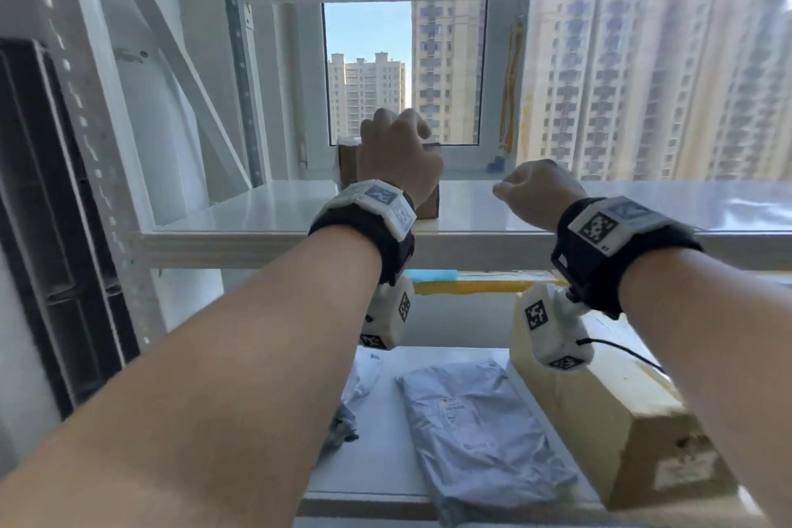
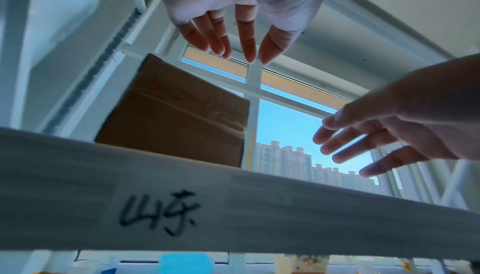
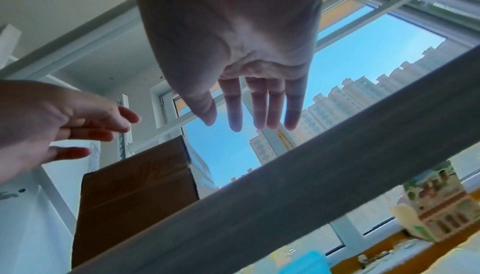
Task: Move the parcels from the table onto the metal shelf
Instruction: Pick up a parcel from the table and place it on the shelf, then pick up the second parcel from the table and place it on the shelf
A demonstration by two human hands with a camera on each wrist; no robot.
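A small brown cardboard parcel [image 1: 346, 162] stands on the white upper shelf board [image 1: 257, 206], near its left end. My left hand [image 1: 398, 150] hovers just above and in front of it. The left wrist view shows its fingers [image 2: 246, 42] loose and clear of the parcel [image 2: 168, 114]. My right hand [image 1: 535, 189] hangs to the right of the parcel over the shelf. Its fingers [image 3: 259, 109] are straight and hold nothing, and the parcel [image 3: 135, 192] sits down to their left.
On the lower shelf lie a grey plastic mailer [image 1: 475, 420], a crumpled grey bag [image 1: 355, 390] and a long cardboard box [image 1: 621, 420]. The shelf's front beam [image 2: 285, 206] carries a handwritten label. A perforated upright [image 1: 85, 120] stands at the left, with a window behind.
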